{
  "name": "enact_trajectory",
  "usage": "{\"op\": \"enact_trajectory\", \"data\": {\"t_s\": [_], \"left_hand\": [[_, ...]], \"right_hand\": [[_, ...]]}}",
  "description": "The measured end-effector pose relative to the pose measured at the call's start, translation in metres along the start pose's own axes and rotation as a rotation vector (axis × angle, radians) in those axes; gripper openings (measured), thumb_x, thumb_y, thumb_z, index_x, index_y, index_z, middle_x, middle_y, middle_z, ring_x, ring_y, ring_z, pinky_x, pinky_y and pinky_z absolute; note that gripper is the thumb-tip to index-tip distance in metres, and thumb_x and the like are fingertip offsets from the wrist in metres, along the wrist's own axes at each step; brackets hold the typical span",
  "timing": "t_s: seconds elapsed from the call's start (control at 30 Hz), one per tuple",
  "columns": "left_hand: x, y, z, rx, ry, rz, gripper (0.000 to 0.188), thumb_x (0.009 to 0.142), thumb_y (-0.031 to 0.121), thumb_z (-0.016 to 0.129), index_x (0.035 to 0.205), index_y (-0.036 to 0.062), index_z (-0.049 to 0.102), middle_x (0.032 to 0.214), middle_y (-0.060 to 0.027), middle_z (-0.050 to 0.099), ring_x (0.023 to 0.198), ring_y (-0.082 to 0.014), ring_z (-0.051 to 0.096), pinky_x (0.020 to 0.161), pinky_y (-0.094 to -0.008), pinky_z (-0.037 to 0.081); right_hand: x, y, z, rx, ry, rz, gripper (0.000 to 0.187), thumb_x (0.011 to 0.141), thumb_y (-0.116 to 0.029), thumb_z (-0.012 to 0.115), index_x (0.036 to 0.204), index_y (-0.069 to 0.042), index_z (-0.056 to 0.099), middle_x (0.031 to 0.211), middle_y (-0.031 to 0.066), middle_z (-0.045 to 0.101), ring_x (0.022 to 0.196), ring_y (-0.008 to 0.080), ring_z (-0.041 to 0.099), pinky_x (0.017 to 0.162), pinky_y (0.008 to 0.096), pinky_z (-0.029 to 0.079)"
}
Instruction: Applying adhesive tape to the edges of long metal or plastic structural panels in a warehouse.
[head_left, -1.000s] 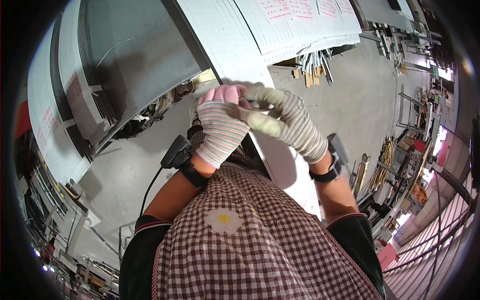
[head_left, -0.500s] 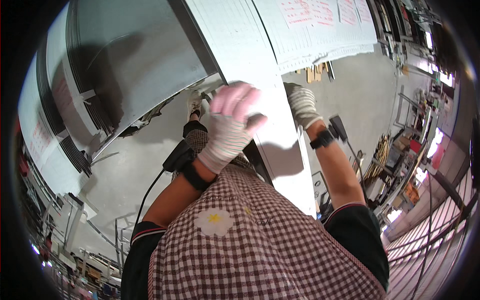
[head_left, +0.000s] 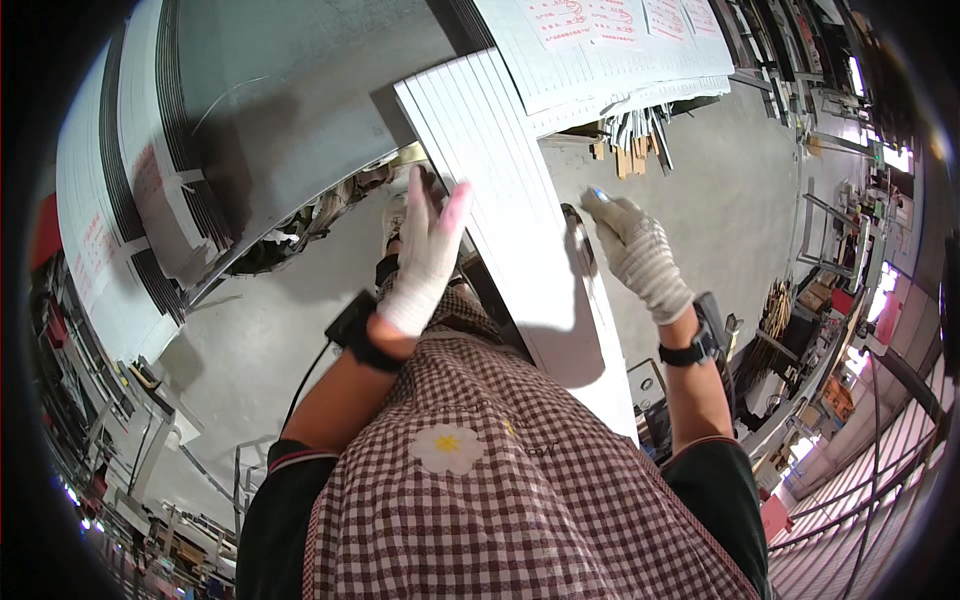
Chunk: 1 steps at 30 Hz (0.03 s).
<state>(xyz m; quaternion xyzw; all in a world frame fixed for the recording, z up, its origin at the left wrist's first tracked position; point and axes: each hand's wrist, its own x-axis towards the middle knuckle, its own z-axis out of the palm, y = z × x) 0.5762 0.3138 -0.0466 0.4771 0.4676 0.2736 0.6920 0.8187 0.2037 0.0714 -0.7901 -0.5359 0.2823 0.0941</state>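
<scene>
A long white slatted bundle of flat strips (head_left: 490, 160) runs from the upper middle down past my right side. My left hand (head_left: 428, 255), in a striped glove with pink on the fingers, stands edge-on beside the bundle's left side. Its fingers are stretched out, with nothing seen in them. To the right of the bundle is my right hand (head_left: 640, 255), also gloved, its fingers loosely bent and apart, holding nothing that shows. Whether either hand touches the bundle I cannot tell.
A grey sheet-topped bench (head_left: 300, 80) lies at the far left, with banded white stacks (head_left: 90, 240) along it. Another white stack (head_left: 540, 70) bears papers with red writing. Wooden pieces (head_left: 630, 158) jut out beneath it. Crowded racks (head_left: 810, 370) line the right.
The bundle's far end now shows in the frame, where before it ran past the top edge. My left hand has moved from over the bundle to its left side; my right hand has shifted rightward.
</scene>
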Motion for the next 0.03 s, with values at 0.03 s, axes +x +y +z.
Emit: {"op": "enact_trajectory", "data": {"t_s": [0.03], "left_hand": [[0.0003, 0.0027, 0.0012, 0.074, -0.034, 0.042, 0.096, 0.097, 0.048, 0.065, 0.159, -0.0049, 0.013, 0.155, -0.0325, 0.036, 0.146, -0.0338, 0.037, 0.118, -0.0521, 0.032]], "right_hand": [[0.008, -0.0019, 0.0075, 0.084, 0.02, 0.028, 0.032, 0.094, -0.017, 0.063, 0.125, -0.018, 0.071, 0.109, 0.0213, 0.071, 0.091, 0.0348, 0.072, 0.088, 0.0413, 0.058]]}}
